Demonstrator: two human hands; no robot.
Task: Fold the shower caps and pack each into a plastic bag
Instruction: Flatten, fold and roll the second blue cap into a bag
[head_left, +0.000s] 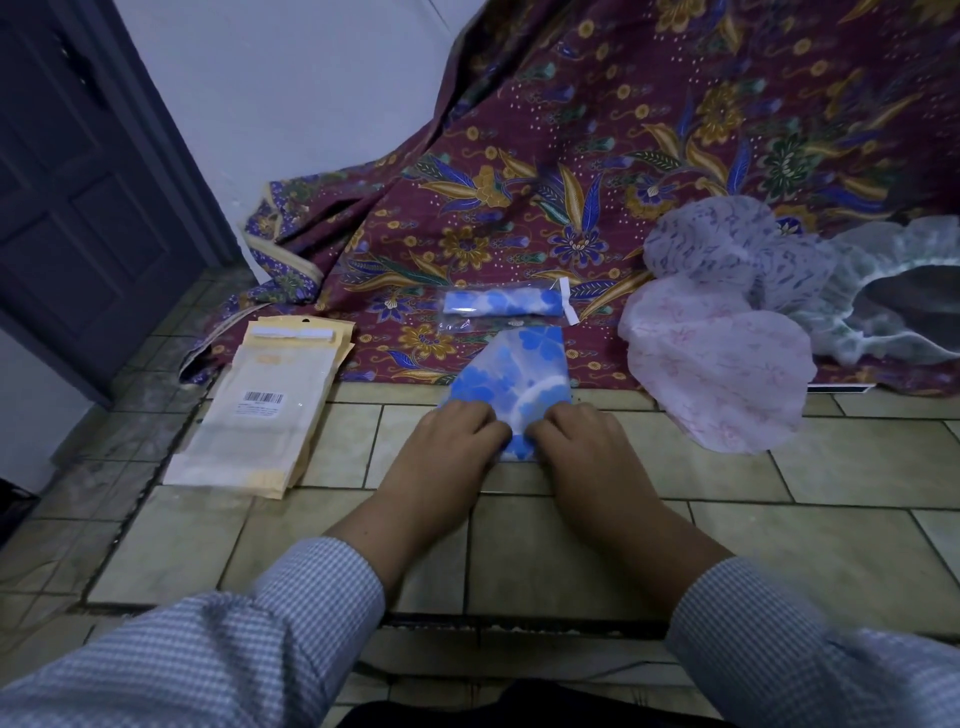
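A blue flowered shower cap (519, 379) lies folded into a narrow strip on the tiled floor, its far end on the patterned cloth. My left hand (447, 441) and my right hand (576, 441) sit side by side at its near end, fingers curled over and pinching the edge. Beyond the strip lies a packed blue cap in a clear plastic bag (504, 304). A stack of flat plastic bags (260, 415) with a barcode label rests to the left. Loose caps lie at the right: a pink one (717, 374), a lilac one (727, 244) and a pale green one (893, 291).
A maroon floral cloth (571, 156) drapes down from the back onto the floor. A dark door (78, 182) and a white wall stand at the left. Beige floor tiles (779, 545) spread around my arms.
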